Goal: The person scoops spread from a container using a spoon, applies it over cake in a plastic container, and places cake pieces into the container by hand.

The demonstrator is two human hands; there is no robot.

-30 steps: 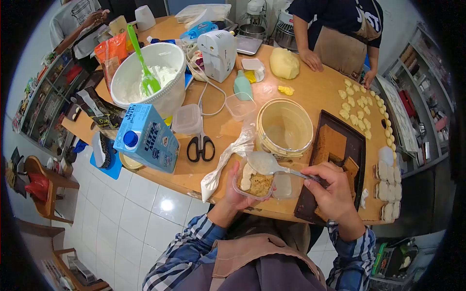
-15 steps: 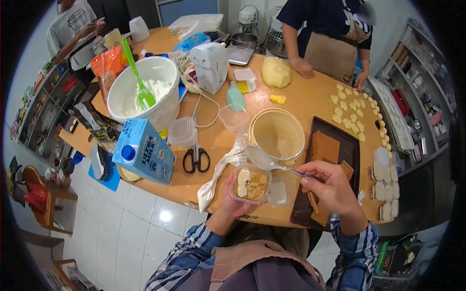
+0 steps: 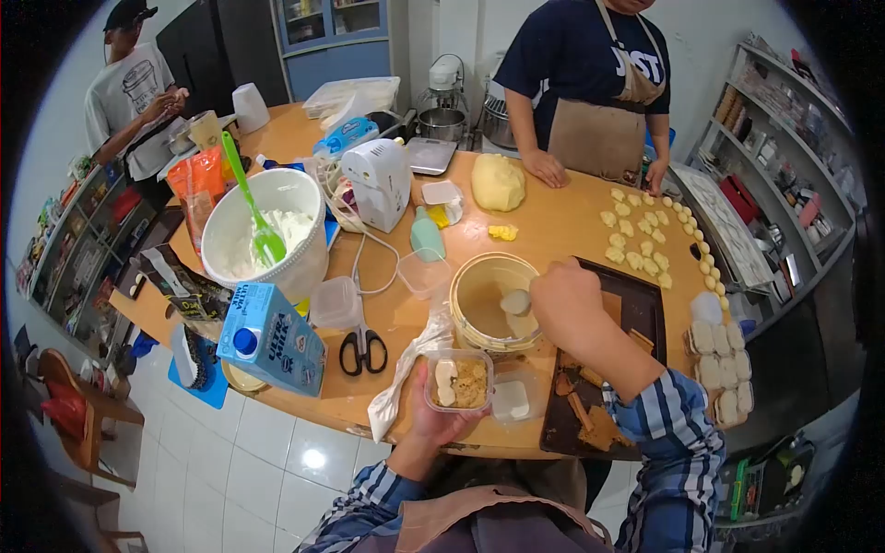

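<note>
"Is the spoon (image 3: 516, 302) fully visible?"
"No, the right hand (image 3: 572, 300) hides its handle, closed round it, back upward, by the tub's (image 3: 498, 342) right rim."
"The left hand (image 3: 441, 424)?"
"Palm up, holding the container (image 3: 429, 380) at the tub's near side, fingers partly hidden."

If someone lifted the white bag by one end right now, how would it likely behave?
The white bag would probably sag, as it looks thin and creased along its length. Its glossy surface may feel slippery. Rolling seems unlikely, given its uneven, wrinkled shape on the table.
</note>
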